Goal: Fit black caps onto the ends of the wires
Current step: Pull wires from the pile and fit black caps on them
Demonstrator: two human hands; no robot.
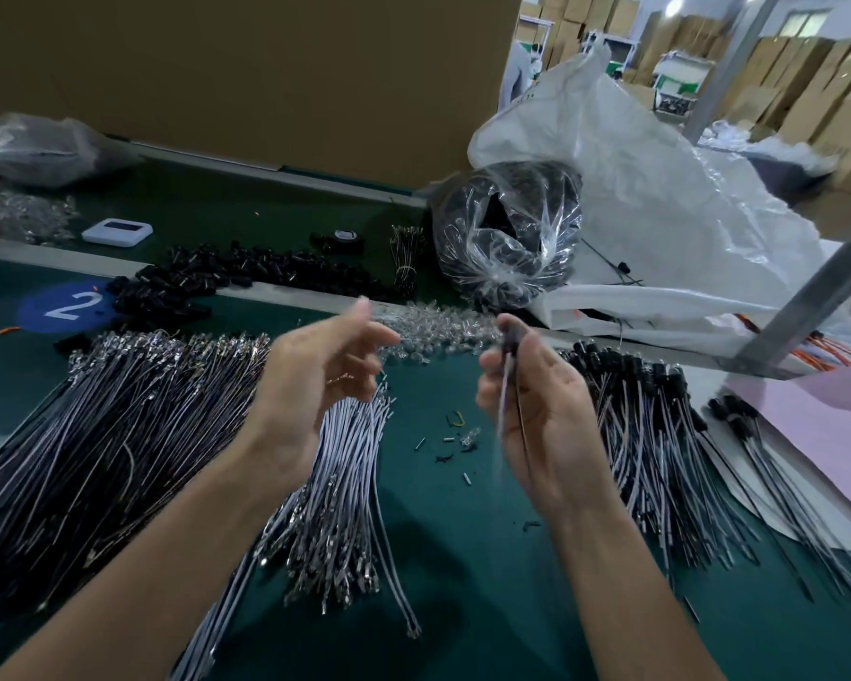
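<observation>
Left hand [315, 380] hovers over the uncapped wires [350, 464], fingers loosely spread and seemingly empty, probably free to fetch the next piece. Right hand [536, 400] pinches one wire [504, 403] upright, a black cap [511, 337] at its top end; motion blur hides whether the cap is fully seated.

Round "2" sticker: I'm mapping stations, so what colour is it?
The sticker is blue, numeral white; head view.
</observation>
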